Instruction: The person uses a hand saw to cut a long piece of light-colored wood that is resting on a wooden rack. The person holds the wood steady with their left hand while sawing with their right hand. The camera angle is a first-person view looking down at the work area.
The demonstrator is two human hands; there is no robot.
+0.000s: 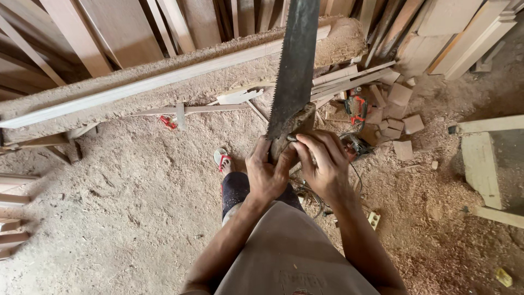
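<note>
Above the sawdust-covered floor (125, 207), at mid-frame, both hands meeting on one handsaw (295, 65). Left hand (266, 173) wrapped around the wooden saw handle (289, 131), fingers curled tight, clamped on the grip from the left side. Right hand (326, 164) pressed in from the right, fingers (312, 143) bent and closed together over the same handle, tips touching wood just below the blade. Dark, worn blade pointing up and away, slightly tilted, teeth along the left edge, top end running out of frame. One saw, two hands, no gap between the palms and the handle.

Behind the blade, a long pale plank (164, 82) lying across a sawdust-caked beam (180, 68), more boards leaning upright against the back. Right of the saw, a scatter of small wood offcuts (401, 109), roughly eight or nine blocks, exact count hard to tell. Just beside the right hand, one power tool with red parts (356, 112), partly hidden, cable trailing on the floor. Below the left hand, one foot in a sandal (222, 159) with red straps. Far right, a pale wooden frame piece (480, 164) resting flat. Near the plank's underside, one small red clip-like object (168, 122), too small to identify.
</note>
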